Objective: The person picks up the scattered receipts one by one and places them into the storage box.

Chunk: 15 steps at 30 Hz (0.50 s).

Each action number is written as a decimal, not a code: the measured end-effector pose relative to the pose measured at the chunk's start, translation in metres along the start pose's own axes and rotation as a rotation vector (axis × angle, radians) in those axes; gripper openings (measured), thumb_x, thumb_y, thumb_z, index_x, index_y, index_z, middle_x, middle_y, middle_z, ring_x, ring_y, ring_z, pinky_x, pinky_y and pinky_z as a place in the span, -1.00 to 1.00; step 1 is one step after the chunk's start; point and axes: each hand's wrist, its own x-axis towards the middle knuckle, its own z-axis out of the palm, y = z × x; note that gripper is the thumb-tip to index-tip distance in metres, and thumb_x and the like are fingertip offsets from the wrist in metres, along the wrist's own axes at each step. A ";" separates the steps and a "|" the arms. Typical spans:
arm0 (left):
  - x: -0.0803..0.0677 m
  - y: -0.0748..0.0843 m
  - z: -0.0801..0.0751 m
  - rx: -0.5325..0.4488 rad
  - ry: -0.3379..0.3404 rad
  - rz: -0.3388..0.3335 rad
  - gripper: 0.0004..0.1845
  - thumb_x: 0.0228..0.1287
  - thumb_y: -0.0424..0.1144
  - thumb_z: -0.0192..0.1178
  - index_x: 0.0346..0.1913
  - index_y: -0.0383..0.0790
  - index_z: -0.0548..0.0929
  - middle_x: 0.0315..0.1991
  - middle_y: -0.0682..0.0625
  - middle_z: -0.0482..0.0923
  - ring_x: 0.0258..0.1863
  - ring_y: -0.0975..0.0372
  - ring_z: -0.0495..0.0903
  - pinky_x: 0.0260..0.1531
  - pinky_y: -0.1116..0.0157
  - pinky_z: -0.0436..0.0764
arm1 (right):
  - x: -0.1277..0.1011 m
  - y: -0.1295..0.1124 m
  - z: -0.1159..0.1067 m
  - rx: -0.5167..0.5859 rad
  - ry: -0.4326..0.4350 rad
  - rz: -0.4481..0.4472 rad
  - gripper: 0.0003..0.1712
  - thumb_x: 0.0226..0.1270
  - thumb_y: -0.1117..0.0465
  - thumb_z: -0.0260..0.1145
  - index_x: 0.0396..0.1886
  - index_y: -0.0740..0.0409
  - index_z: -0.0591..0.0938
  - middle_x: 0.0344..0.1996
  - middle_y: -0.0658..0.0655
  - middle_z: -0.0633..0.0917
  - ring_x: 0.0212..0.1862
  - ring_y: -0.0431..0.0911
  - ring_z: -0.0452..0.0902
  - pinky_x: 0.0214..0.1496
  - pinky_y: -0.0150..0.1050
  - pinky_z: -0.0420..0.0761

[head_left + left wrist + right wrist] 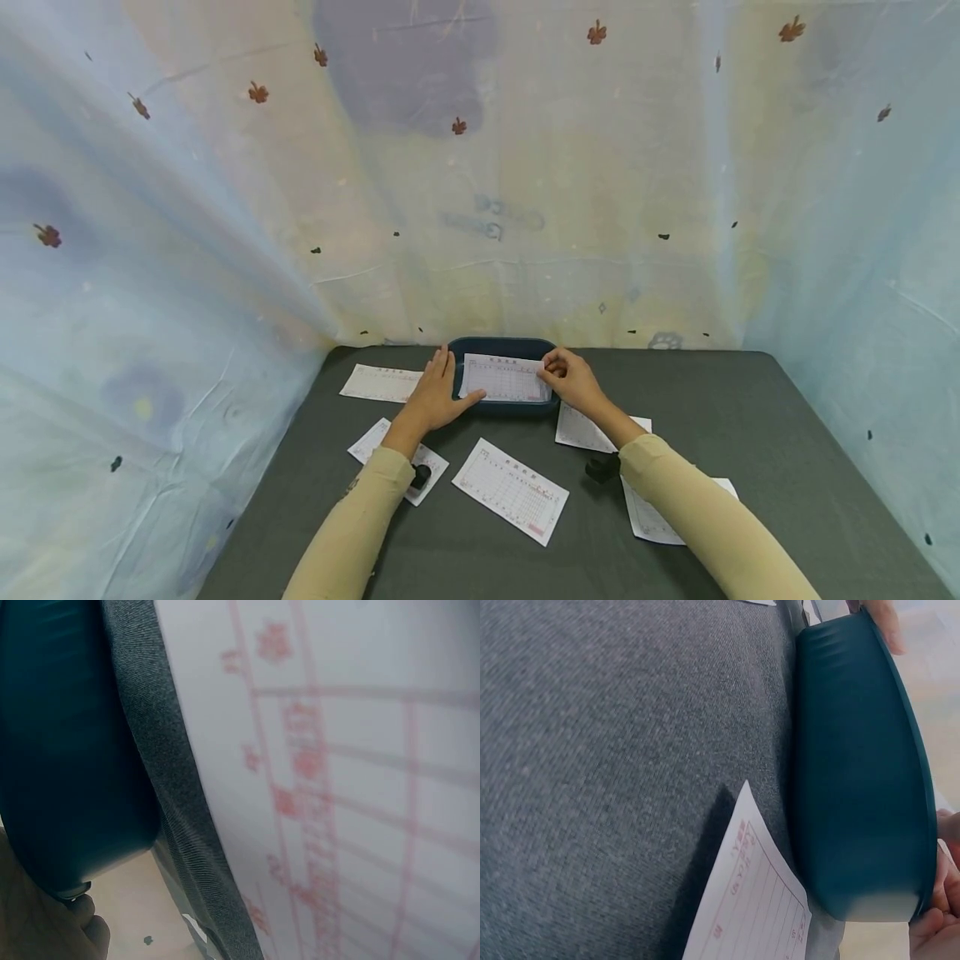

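Note:
A dark teal plastic basin [513,408] stands near the table's far edge, with a white printed form sheet [498,379] lying in its opening. My left hand [433,398] rests at the basin's left end, fingers straight along the rim and thumb spread over the front near the sheet. At the other end, my right hand [572,382] pinches the sheet's right edge between thumb and fingers. From the right wrist view, the basin's side wall [859,772] appears with right-hand fingers [930,930] at its rim.
Several similar forms lie on the dark grey table [750,417]: a sheet at the far left [381,383], one in front centre [512,490], one under the left forearm [431,467], and others by the right arm [581,429]. A patterned curtain [570,167] surrounds the table.

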 end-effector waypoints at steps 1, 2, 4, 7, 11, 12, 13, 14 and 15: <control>0.000 0.000 0.000 -0.001 0.000 -0.001 0.27 0.45 0.54 0.04 0.71 -0.47 -0.09 0.76 -0.31 -0.28 0.74 -0.15 -0.18 0.69 -0.09 -0.02 | 0.000 0.000 0.000 -0.004 -0.001 0.002 -0.85 0.52 0.32 0.44 -0.06 0.25 0.63 -0.25 0.21 0.80 -0.32 -0.08 0.57 -0.29 -0.28 0.52; 0.000 0.000 0.000 0.000 -0.001 -0.003 0.27 0.44 0.55 0.03 0.71 -0.47 -0.09 0.76 -0.31 -0.28 0.74 -0.16 -0.18 0.69 -0.10 -0.01 | 0.000 -0.001 -0.001 -0.004 -0.002 0.001 -0.85 0.52 0.32 0.44 -0.06 0.25 0.63 -0.25 0.20 0.79 -0.33 -0.08 0.56 -0.30 -0.27 0.52; 0.000 -0.001 0.000 -0.007 -0.001 -0.006 0.28 0.43 0.57 0.01 0.71 -0.46 -0.09 0.76 -0.31 -0.28 0.74 -0.16 -0.19 0.68 -0.12 0.00 | 0.000 -0.001 -0.002 -0.007 -0.001 0.002 -0.84 0.51 0.31 0.45 -0.06 0.25 0.64 -0.25 0.20 0.76 -0.33 -0.08 0.55 -0.31 -0.28 0.52; -0.001 -0.001 -0.001 -0.017 0.001 -0.008 0.27 0.43 0.56 0.03 0.72 -0.45 -0.08 0.76 -0.30 -0.27 0.74 -0.18 -0.18 0.68 -0.13 0.02 | 0.000 -0.001 -0.002 -0.007 0.003 0.008 -0.83 0.50 0.31 0.46 -0.05 0.27 0.65 -0.27 0.19 0.72 -0.33 -0.09 0.53 -0.30 -0.30 0.52; -0.002 0.000 -0.001 -0.027 -0.009 -0.010 0.26 0.43 0.54 0.07 0.72 -0.42 -0.10 0.77 -0.28 -0.29 0.74 -0.17 -0.19 0.69 -0.10 -0.01 | -0.002 0.001 -0.003 0.001 0.003 0.017 -0.81 0.48 0.34 0.47 -0.03 0.30 0.66 -0.28 0.18 0.69 -0.32 -0.10 0.52 -0.29 -0.34 0.52; -0.002 0.000 -0.001 -0.023 -0.014 -0.011 0.27 0.43 0.55 0.06 0.72 -0.41 -0.11 0.77 -0.27 -0.30 0.74 -0.16 -0.20 0.69 -0.10 -0.01 | -0.002 0.001 -0.003 0.007 0.004 0.015 -0.80 0.47 0.35 0.47 -0.02 0.32 0.65 -0.28 0.18 0.68 -0.31 -0.10 0.52 -0.29 -0.35 0.52; -0.002 0.000 -0.001 -0.022 -0.015 -0.011 0.27 0.43 0.55 0.06 0.72 -0.41 -0.10 0.77 -0.27 -0.31 0.74 -0.16 -0.20 0.69 -0.10 0.00 | -0.002 0.001 -0.003 0.018 0.004 0.009 -0.80 0.47 0.36 0.46 -0.01 0.34 0.65 -0.27 0.20 0.68 -0.31 -0.10 0.52 -0.28 -0.36 0.52; -0.002 -0.001 0.000 -0.021 -0.014 -0.010 0.27 0.43 0.55 0.06 0.72 -0.41 -0.10 0.77 -0.27 -0.30 0.74 -0.16 -0.19 0.69 -0.10 0.00 | -0.002 0.001 -0.003 0.028 0.007 0.002 -0.78 0.48 0.37 0.46 0.00 0.35 0.65 -0.26 0.21 0.68 -0.30 -0.10 0.52 -0.28 -0.36 0.51; -0.001 -0.001 0.000 -0.014 -0.015 -0.008 0.27 0.42 0.56 0.05 0.72 -0.41 -0.10 0.77 -0.27 -0.31 0.74 -0.15 -0.19 0.69 -0.09 0.00 | -0.002 0.001 -0.003 0.037 0.010 -0.005 -0.78 0.48 0.38 0.45 0.02 0.37 0.65 -0.26 0.22 0.68 -0.30 -0.09 0.52 -0.27 -0.36 0.51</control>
